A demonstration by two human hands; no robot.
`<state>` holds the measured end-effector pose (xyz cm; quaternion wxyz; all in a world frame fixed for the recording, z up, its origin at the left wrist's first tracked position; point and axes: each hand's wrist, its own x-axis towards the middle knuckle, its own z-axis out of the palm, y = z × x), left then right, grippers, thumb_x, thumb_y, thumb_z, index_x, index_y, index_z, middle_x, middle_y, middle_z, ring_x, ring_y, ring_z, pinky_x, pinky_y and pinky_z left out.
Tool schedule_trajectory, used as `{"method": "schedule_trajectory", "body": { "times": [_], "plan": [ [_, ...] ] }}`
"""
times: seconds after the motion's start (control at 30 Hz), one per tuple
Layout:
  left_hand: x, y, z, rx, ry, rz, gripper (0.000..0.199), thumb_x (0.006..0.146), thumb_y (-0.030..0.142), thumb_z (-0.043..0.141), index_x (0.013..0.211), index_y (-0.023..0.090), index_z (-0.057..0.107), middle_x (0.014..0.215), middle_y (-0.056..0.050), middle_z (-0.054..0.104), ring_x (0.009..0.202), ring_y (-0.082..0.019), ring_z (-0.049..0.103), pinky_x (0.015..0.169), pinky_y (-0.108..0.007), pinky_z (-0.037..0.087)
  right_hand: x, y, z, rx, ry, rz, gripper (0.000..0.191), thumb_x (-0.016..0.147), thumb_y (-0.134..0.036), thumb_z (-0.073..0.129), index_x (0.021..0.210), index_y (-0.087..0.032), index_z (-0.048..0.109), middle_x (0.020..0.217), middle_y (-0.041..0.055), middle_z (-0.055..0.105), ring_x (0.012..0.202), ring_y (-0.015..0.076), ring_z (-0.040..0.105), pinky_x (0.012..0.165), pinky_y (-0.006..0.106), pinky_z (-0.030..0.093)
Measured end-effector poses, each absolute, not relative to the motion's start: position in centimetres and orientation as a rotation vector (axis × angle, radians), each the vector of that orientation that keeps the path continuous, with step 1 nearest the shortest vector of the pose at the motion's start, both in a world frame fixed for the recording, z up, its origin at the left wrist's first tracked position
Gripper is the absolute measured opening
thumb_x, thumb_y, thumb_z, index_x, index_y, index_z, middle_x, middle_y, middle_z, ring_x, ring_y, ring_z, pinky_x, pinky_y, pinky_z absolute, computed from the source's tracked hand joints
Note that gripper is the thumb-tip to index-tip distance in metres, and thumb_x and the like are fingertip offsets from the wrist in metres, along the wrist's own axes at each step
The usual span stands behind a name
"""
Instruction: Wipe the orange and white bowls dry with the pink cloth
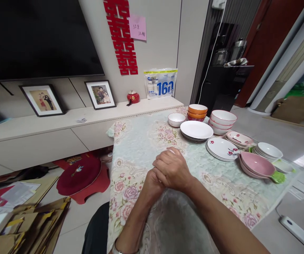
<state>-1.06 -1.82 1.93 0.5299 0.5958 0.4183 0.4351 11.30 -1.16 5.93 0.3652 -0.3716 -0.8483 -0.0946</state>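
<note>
My left hand point(154, 178) and my right hand point(174, 167) are clasped together above the flowered tablecloth point(133, 148), my right hand's fingers wrapped over my left. No dish is in either hand. To their right stand a stack of white plates point(196, 129), a stack of flower-patterned plates point(222, 149) and a pair of pink leaf-handled dishes point(257, 164). Behind these are a small white bowl point(176, 120), stacked orange bowls point(197, 109) and white bowls with red rims point(223, 118). Pink-spotted dishes point(239, 138) and small white dishes point(270, 150) sit farther right.
A low cabinet point(96, 123) with framed photos point(100, 95), a red pot point(133, 97) and a plastic package point(161, 84) runs along the wall. A red stool point(80, 174) and flattened cardboard point(35, 225) lie left of the table; a power strip point(299, 231) is on the floor at right.
</note>
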Motion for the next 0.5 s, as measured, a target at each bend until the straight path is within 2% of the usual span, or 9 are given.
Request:
{"method": "schedule_trajectory", "body": {
  "times": [0.07,0.17,0.23,0.33,0.5],
  "plan": [
    [-1.0,-2.0,1.9,1.419,0.932,1.015,0.022,0.063,0.031,0.078,0.074,0.016,0.066,0.071,-0.002,0.067,0.069,-0.018,0.057,0.065,-0.029,0.046,12.7,-0.4,6.0,-0.983,-2.079,-0.073,0.022,0.093,-0.027,0.049,0.082,-0.019,0.067,0.083,0.0067,0.068,0.084,0.0206,0.058,0.088,0.039,0.039],
    [-1.0,-2.5,2.0,1.418,0.912,0.934,0.038,0.068,0.033,0.076,0.099,0.014,0.066,0.084,-0.002,0.068,0.075,-0.017,0.057,0.068,-0.027,0.045,15.4,1.3,5.7,-1.017,-1.846,0.428,0.029,0.095,-0.034,0.047,0.083,-0.019,0.068,0.081,0.0052,0.067,0.078,0.0183,0.059,0.073,0.032,0.043],
    [-1.1,-2.7,2.1,1.479,0.957,0.894,0.036,0.069,0.031,0.074,0.100,0.014,0.064,0.084,-0.001,0.066,0.074,-0.017,0.055,0.067,-0.026,0.042,16.9,2.5,5.0,-1.037,-1.660,0.775,0.035,0.094,-0.043,0.049,0.079,-0.018,0.067,0.073,0.0035,0.064,0.066,0.0162,0.056,0.061,0.028,0.041],
    [-1.3,-2.5,2.4,1.613,1.023,0.884,0.032,0.068,0.024,0.072,0.097,0.017,0.063,0.086,0.000,0.064,0.077,-0.017,0.054,0.068,-0.026,0.041,18.0,4.0,3.5,-1.004,-1.361,1.102,0.042,0.087,-0.055,0.056,0.072,-0.017,0.066,0.066,0.0034,0.063,0.057,0.0150,0.052,0.054,0.027,0.039],
    [-1.7,-1.8,1.6,1.677,1.068,0.861,0.026,0.068,0.023,0.071,0.094,0.017,0.067,0.085,-0.001,0.066,0.081,-0.020,0.055,0.074,-0.028,0.042,17.7,5.4,1.9,-1.012,-1.098,1.249,0.042,0.078,-0.060,0.063,0.072,-0.018,0.065,0.066,0.0058,0.068,0.057,0.0183,0.057,0.055,0.030,0.044]
  ]
}}
